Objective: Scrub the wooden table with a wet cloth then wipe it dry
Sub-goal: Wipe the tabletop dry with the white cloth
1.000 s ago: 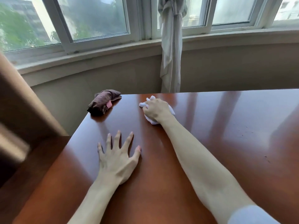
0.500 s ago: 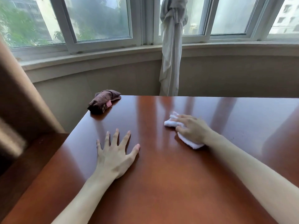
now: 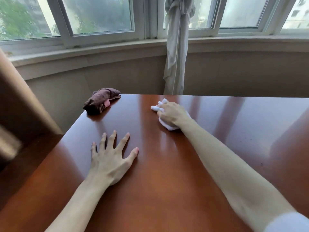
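Under right fingers: crumpled white wet cloth (image 3: 167,125), bunched up, poking out past the fingertips on the far side and below the heel of the hand on the near side.
Right hand (image 3: 172,114): fingers (image 3: 164,107) curled over the white cloth, gripping it and pressing it onto the table; forearm reaches in from lower right, pale sleeve edge (image 3: 287,223) at frame corner.
Left hand (image 3: 110,162): flat on the table, palm down, fingers (image 3: 111,139) straight and spread wide, thumb out toward the right hand; holds nothing.
Table: glossy reddish-brown wooden table (image 3: 234,131), window reflections streak the surface beyond the right fingers; both hands rest on it.
Beyond left fingertips: dark brown rolled-up cloth with a small pink tag (image 3: 100,101), lying at the far left corner of the table, well apart from both hands.
Between hands: bare polished wood, hands near but not touching.
Past right fingertips, off table: knotted grey-white curtain (image 3: 175,47) hanging in front of the white-framed window (image 3: 143,17).
Left of left hand, off table: blurred brown furniture edge (image 3: 20,106), cannot tell what.
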Demonstrator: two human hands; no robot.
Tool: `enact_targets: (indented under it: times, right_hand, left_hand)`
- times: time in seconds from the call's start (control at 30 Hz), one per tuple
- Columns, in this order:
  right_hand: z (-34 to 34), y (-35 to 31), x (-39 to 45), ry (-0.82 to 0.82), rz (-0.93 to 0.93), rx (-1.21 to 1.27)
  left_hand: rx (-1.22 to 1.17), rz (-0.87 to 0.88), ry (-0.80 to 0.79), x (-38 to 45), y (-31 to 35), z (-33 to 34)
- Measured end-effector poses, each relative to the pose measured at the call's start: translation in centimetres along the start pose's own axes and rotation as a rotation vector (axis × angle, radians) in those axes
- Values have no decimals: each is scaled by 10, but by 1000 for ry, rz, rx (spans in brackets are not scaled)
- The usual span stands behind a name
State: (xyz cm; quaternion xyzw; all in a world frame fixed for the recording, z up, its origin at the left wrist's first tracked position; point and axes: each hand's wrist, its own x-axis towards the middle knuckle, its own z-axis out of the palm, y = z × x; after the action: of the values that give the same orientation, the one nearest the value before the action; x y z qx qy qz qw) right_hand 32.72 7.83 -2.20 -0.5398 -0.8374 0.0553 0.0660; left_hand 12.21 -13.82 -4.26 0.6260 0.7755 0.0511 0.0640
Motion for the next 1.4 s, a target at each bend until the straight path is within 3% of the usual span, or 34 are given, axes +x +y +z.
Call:
enact_targets:
  times: [0.13, 0.23, 0.3, 0.37, 0.47, 0.57, 0.93, 1.07, 1.23, 1.4]
  right_hand:
    - [-10, -31, -121, -40, -212, 58]
    - [-11, -32, -212, -28, -364, 78]
    - [-14, -13, -247, -35, -362, 92]
    - [-20, 16, -252, -17, -243, 102]
    - [-30, 66, -222, 34, 8, 97]
    - [-31, 114, -171, 49, 177, 90]
    - [-21, 219, 36, 79, 383, -16]
    - [-28, 190, 3, 83, 320, -40]
    - [-34, 114, -113, 54, 67, 7]
    - [-22, 60, -227, 41, 12, 51]
  left_hand:
    - [52, 3, -48, -2, 4, -6]
    - [259, 77, -26, 7, 17, -24]
    - [276, 150, 25, 12, 40, -32]
    - [165, 198, 2, 16, 72, -31]
    - [40, 275, -64, 20, 117, -13]
    - [-59, 345, -29, 31, 145, 7]
    - [-41, 342, 64, 43, 151, 30]
    - [-49, 335, 44, 42, 150, 28]
    - [-49, 338, 3, 42, 153, 25]
    - [-58, 351, -34, 37, 153, 20]
